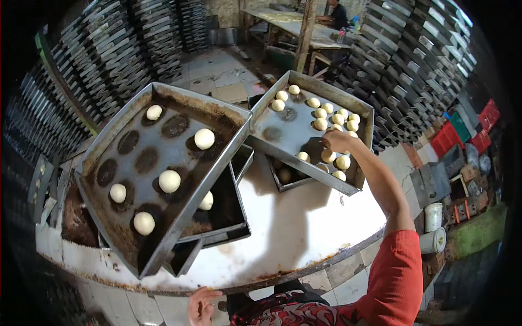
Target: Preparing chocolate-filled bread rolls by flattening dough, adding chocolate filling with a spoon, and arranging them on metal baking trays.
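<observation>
My right hand (338,142) reaches into the right-hand metal tray (321,180), which holds many small pale dough balls. Its fingers are bunched together just above a dough ball (328,156); whatever they grip is hidden. More balls, among them one dough ball (343,162), lie close around the hand. At the table's front edge, my left hand (202,306) hangs low with its fingers loosely apart and nothing in them. To the left, a larger tilted tray (147,160) carries several bigger, spaced dough balls, including one large dough ball (204,139), with dark round stains between them.
More trays, such as a lower tray (239,217), lie under the two upper ones on a white table (321,233). High stacks of trays (117,43) stand behind on both sides. A person (338,15) is at a far table (293,24). Buckets (433,217) and red crates (447,142) stand right.
</observation>
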`<state>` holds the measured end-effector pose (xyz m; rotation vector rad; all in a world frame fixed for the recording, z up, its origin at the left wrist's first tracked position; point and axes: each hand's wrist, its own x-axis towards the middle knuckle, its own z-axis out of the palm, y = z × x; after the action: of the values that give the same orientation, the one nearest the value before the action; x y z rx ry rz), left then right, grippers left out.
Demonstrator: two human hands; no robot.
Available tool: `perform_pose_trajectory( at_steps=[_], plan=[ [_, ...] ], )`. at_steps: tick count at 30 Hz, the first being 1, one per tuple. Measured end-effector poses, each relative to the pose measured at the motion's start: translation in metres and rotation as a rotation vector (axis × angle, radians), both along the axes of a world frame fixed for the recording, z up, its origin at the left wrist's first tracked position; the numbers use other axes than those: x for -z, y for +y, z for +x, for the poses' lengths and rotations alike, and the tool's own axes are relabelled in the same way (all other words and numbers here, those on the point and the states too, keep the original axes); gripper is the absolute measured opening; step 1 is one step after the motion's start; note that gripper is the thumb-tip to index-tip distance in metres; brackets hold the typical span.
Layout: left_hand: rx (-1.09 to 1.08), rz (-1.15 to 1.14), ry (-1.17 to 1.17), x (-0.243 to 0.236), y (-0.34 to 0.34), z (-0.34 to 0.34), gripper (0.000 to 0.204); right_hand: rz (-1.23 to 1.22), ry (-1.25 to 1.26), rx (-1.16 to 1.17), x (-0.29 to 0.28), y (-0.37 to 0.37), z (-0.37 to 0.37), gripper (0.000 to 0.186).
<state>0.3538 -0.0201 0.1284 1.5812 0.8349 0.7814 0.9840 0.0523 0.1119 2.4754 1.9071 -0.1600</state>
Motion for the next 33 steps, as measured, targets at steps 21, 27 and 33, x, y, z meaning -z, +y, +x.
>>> perform_pose_trajectory(
  at_steps=[21, 27, 33],
  plan=[
    [-0.87, -0.357, -0.875, 0.027, -0.107, -0.188, 0.034, 0.465, 1.627, -0.535, -0.019, -0.055, -0.763, 0.02],
    [-0.674, -0.643, -1.19, 0.052, -0.013, -0.258, 0.038, 0.877, 0.655, -0.182, 0.095, 0.147, -0.811, 0.049],
    [-0.981, -0.354, -0.622, 0.109, 0.099, -0.292, 0.038, 0.756, 0.881, -0.198, 0.119, 0.156, -0.831, 0.011]
  ],
)
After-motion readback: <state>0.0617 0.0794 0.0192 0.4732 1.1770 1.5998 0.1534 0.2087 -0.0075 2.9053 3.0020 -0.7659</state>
